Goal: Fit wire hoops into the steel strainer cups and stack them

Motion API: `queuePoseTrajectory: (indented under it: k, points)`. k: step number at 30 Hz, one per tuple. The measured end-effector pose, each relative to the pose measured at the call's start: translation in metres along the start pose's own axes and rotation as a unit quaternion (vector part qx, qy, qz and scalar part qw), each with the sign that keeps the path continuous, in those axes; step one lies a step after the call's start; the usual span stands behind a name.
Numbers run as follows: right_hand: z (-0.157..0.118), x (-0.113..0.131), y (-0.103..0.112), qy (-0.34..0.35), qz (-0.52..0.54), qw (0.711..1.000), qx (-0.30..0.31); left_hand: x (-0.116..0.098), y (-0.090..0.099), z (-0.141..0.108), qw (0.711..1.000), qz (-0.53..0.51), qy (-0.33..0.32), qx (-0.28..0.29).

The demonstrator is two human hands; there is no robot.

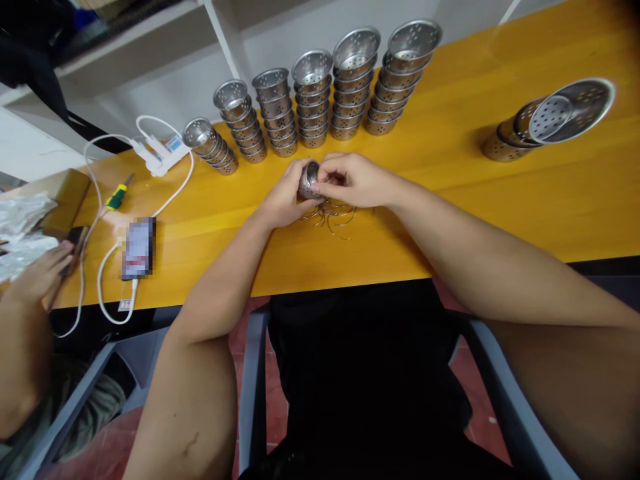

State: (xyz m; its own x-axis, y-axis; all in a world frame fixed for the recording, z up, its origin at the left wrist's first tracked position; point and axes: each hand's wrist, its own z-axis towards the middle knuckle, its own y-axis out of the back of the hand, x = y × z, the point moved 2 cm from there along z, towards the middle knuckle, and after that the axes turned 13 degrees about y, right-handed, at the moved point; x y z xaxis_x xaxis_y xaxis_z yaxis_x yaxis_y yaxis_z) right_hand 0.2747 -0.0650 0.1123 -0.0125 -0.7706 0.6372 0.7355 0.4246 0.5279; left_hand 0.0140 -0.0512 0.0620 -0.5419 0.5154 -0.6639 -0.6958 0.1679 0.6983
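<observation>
My left hand (285, 197) is closed around a small perforated metal cup (307, 181) just above the table. Against the cup's near right side, my right hand (353, 179) pinches with thumb and forefinger. What sits in that pinch is too small to make out. Thin curved wires (327, 215) lie in a loose bunch on the wood right below both hands.
Several stacks of perforated metal cups (313, 100) line the back of the yellow table (450, 200), and another cup stack (505, 141) leans at right. To the left are a phone (139, 248), power strip (167, 157), screwdriver (119, 193) and another person's hand (43, 270).
</observation>
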Motion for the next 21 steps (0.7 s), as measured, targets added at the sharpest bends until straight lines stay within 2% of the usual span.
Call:
queuePoseTrajectory:
  k: [12,16,19,21]
  points:
    - [0.007,0.005,-0.003,-0.066,-0.001,0.995,-0.079,0.012,-0.005,0.007,0.999,0.02,-0.036,-0.036]
    - [0.007,0.006,0.002,-0.08,0.107,0.984,-0.115,0.017,-0.002,0.006,0.997,0.014,-0.039,-0.059]
    - [0.007,0.008,0.009,-0.08,0.202,0.963,-0.158,0.021,0.005,0.002,0.995,0.019,-0.04,-0.085]
    - [0.006,0.009,0.013,-0.086,0.227,0.953,-0.18,0.025,0.009,-0.001,0.993,0.023,-0.033,-0.108]
